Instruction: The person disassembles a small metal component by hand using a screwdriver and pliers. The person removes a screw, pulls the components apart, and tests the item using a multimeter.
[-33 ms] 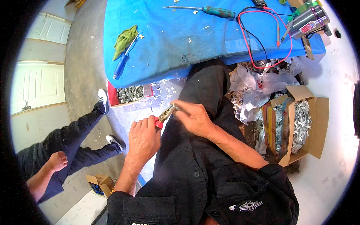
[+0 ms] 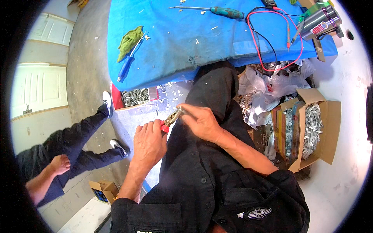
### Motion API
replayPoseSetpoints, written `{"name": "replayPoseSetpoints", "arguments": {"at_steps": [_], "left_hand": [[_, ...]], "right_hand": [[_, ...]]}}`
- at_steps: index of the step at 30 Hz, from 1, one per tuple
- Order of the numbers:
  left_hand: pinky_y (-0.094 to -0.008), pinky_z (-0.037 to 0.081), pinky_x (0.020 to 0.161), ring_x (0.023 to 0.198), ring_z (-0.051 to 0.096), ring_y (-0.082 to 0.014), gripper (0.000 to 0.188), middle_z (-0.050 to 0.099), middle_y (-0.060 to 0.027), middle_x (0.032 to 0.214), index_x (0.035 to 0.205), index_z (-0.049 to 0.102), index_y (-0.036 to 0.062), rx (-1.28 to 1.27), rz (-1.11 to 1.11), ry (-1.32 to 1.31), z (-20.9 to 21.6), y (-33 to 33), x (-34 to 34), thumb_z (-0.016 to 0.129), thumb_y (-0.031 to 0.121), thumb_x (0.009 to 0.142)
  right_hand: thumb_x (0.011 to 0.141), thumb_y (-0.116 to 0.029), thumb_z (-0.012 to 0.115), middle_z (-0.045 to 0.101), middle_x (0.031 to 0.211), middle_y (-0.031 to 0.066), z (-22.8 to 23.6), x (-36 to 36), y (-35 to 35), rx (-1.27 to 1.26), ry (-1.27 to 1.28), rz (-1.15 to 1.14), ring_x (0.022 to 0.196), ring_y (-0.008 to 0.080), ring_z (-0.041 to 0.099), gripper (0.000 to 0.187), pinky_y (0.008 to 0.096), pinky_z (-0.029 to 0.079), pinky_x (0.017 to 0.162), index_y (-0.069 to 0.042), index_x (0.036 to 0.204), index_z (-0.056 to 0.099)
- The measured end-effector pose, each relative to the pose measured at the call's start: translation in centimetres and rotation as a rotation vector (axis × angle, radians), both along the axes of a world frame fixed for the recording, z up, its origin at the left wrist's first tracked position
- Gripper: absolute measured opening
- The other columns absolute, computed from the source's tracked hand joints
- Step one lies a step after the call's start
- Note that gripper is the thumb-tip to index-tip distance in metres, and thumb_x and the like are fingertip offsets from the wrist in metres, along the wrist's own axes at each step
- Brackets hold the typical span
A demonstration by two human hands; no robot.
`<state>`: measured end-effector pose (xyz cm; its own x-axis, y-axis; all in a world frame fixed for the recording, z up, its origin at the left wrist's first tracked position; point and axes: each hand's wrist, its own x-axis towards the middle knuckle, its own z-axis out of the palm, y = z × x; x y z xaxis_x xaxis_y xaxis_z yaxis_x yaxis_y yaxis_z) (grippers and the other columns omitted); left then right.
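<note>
Standing well apart at your far left, another person has white shoes near a red-sided box of small metal parts, which sits low by the left end of the bench. On that bench, a blue-handled screwdriver lies close to the left edge, its shaft beside a crumpled green cloth.

Your left hand is below the near edge, its grip closed around the red handles of the pliers. The pliers point up and right, over the gap beside your thigh, apart from the bench. At their tip, your right hand pinches a small metallic piece, too small to make out fully.

Past that, your leg runs under the bench edge, so your room below is narrow. Farther right, a green-handled screwdriver lies at the far side, red and black leads loop over the near edge, and a steel flask stands near the right end. Below, an open carton of shiny strips sits beside your right forearm, next to the white wall.
</note>
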<state>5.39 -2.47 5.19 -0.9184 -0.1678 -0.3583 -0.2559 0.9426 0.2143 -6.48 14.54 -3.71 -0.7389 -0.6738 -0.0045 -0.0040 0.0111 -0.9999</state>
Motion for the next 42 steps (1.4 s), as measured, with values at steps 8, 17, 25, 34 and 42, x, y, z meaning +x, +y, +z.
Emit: {"name": "replayPoseSetpoints", "arguments": {"at_steps": [8, 17, 25, 34, 42], "left_hand": [[-0.0534, 0.049, 0.085, 0.098, 0.061, -0.0469, 0.028, 0.062, -0.0263, 0.102, 0.119, 0.054, -0.0034, 0.19, 0.093, 0.087, -2.0, -0.4, 0.4, 0.063, 0.006, 0.094], [-0.0538, 0.052, 0.076, 0.09, 0.065, -0.0515, 0.023, 0.067, -0.0303, 0.096, 0.115, 0.057, -0.0019, 0.357, 0.254, 0.117, -3.2, -0.2, 1.3, 0.065, 0.009, 0.097], [-0.0538, 0.052, 0.074, 0.087, 0.066, -0.0506, 0.021, 0.068, -0.0283, 0.09, 0.109, 0.059, -0.0018, 0.369, 0.344, 0.151, -3.2, -0.5, 1.8, 0.066, 0.015, 0.097], [-0.0436, 0.053, 0.071, 0.078, 0.07, -0.0367, 0.03, 0.07, -0.0223, 0.086, 0.111, 0.065, -0.0035, 0.444, 0.491, 0.195, -3.0, -0.9, 1.2, 0.069, 0.019, 0.093], [-0.0328, 0.05, 0.071, 0.076, 0.061, -0.0152, 0.033, 0.068, -0.0088, 0.083, 0.112, 0.068, -0.0012, 0.579, 0.598, 0.174, -3.6, -1.4, 0.9, 0.071, 0.024, 0.092]], "right_hand": [[0.092, -0.004, 0.07, 0.072, 0.1, 0.0251, -0.7, 0.1, 0.0, 0.02, 0.111, -0.031, 0.087, 0.0367, 0.074, 0.032, 0.039, 0.056, 0.074, 0.006, 0.122, 0.067], [0.091, -0.004, 0.071, 0.073, 0.103, 0.0237, -0.7, 0.3, -0.1, 0.007, 0.255, -0.115, 0.092, 0.0372, 0.074, 0.032, 0.0395, 0.057, 0.077, 0.003, 0.122, 0.068], [0.094, -0.011, 0.07, 0.074, 0.092, 0.0199, 1.0, -0.4, 0.4, 0.145, -0.093, -0.042, 0.082, 0.0252, 0.075, 0.031, 0.0364, 0.056, 0.072, 0.0, 0.123, 0.064], [0.102, -0.014, 0.06, 0.064, 0.085, 0.0045, 1.5, -1.3, 0.8, -0.014, -0.454, -0.067, 0.065, 0.0084, 0.058, 0.034, 0.0259, 0.048, 0.058, 0.006, 0.129, 0.057], [0.103, -0.02, 0.062, 0.06, 0.082, 0.0032, 1.5, -1.3, 0.7, -0.093, -0.524, -0.133, 0.061, 0.009, 0.053, 0.034, 0.025, 0.042, 0.05, 0.001, 0.128, 0.053]]}}
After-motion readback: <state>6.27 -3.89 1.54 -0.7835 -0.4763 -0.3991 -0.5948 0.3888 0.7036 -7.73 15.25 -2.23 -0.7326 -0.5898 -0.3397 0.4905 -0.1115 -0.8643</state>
